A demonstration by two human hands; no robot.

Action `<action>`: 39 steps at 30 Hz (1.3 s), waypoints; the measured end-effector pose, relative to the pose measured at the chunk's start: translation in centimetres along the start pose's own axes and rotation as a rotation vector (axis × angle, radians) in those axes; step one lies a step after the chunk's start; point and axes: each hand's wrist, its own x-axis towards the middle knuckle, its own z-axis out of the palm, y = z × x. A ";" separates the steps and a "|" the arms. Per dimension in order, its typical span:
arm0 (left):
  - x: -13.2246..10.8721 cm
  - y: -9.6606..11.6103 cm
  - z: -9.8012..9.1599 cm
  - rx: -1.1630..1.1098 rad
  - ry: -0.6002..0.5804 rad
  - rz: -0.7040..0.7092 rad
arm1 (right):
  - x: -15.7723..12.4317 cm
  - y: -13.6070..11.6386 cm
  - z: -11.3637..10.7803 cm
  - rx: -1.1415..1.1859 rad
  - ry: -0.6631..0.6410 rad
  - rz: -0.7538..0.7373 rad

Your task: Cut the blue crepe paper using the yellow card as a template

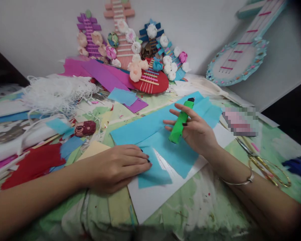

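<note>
My left hand (119, 165) lies on the near left part of the blue crepe paper (173, 147), its fingers stretched out and pressing down. A pointed gap beside its fingertips bares the white sheet (150, 204) underneath. Above the paper, my right hand (197, 129) holds a bright green, flat-sided tool (179, 127) with a black end pointing away from me. The tool rests against the thumb side, while the other fingers extend behind it. I cannot make out its exact kind. A longer band of blue paper (137, 124) runs beyond both hands.
Gold-handled scissors (268, 169) lie right of my right wrist. At the left are red crepe paper (37, 164) and a heap of white string (60, 95). Decorated instrument models (150, 78) stand along the wall, with a pale blue one (240, 60) at the right.
</note>
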 end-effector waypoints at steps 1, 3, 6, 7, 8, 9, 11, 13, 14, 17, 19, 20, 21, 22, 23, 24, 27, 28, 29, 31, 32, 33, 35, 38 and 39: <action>-0.1 0.0 0.1 -0.006 0.007 -0.007 | 0.0 0.0 0.0 -0.031 0.032 0.007; -0.2 -0.2 0.3 -0.039 0.021 -0.043 | 0.0 0.2 0.0 -0.105 0.079 0.009; -0.5 -0.4 0.8 -0.057 0.070 -0.093 | 0.0 0.3 -0.1 -0.173 0.086 0.001; -0.6 -0.4 1.0 -0.053 0.098 -0.110 | 0.1 0.3 -0.1 -0.181 0.099 -0.001; -0.6 -0.4 1.3 -0.060 0.138 -0.145 | 0.1 0.2 -0.1 -0.176 0.126 0.001; -0.5 -0.4 1.4 -0.089 0.180 -0.209 | 0.2 0.1 -0.1 -0.156 0.164 0.011; -0.2 -0.3 1.6 -0.226 0.273 -0.456 | 0.2 -0.3 -0.1 -0.079 0.232 0.061; 0.1 -0.5 1.4 -0.429 0.389 -0.796 | 0.3 -0.8 -0.4 0.021 0.238 0.139; 0.3 -0.7 1.3 -0.522 0.460 -0.948 | 0.3 -1.0 -0.7 0.061 0.219 0.175; 0.3 -1.9 0.6 -0.649 0.658 -1.186 | 0.4 -1.4 -1.5 0.114 0.164 0.194; 0.1 -2.9 0.2 -0.623 0.725 -1.210 | 0.6 -1.3 -2.0 0.106 0.162 0.164; -0.1 -3.3 0.1 -0.612 0.737 -1.212 | 0.6 -1.2 -2.1 0.102 0.170 0.150; -0.2 -3.7 0.0 -0.612 0.740 -1.212 | 0.7 -1.1 -2.3 0.101 0.178 0.140; -0.3 -3.9 -0.1 -0.621 0.740 -1.213 | 0.7 -0.9 -2.3 0.103 0.183 0.135; -0.4 -4.1 -0.2 -0.634 0.734 -1.214 | 0.8 -0.8 -2.4 0.108 0.183 0.130; -0.5 -4.2 -0.2 -0.646 0.726 -1.214 | 0.8 -0.6 -2.4 0.114 0.181 0.130; -0.5 -4.3 -0.4 -0.652 0.710 -1.211 | 0.8 -0.3 -2.2 0.113 0.181 0.166; -0.5 -4.3 -0.5 -0.643 0.706 -1.212 | 0.8 -0.2 -2.1 0.112 0.184 0.188; -0.5 -4.2 -0.6 -0.632 0.702 -1.214 | 0.7 -0.1 -1.9 0.113 0.188 0.207; -0.5 -4.2 -0.9 -0.605 0.691 -1.218 | 0.6 0.0 -1.5 0.117 0.204 0.237; -0.5 -4.3 -1.0 -0.589 0.685 -1.219 | 0.6 0.1 -1.3 0.114 0.223 0.245; -0.6 -4.3 -1.2 -0.570 0.680 -1.221 | 0.6 0.2 -1.1 0.103 0.244 0.249; -0.7 -4.5 -1.5 -0.526 0.670 -1.226 | 0.6 0.4 -0.9 0.052 0.270 0.247; -0.9 -5.0 -1.8 -0.461 0.642 -1.237 | 0.6 0.7 -1.1 -0.046 0.223 0.236; -1.0 -5.1 -1.9 -0.442 0.627 -1.241 | 0.6 0.7 -1.2 -0.071 0.199 0.236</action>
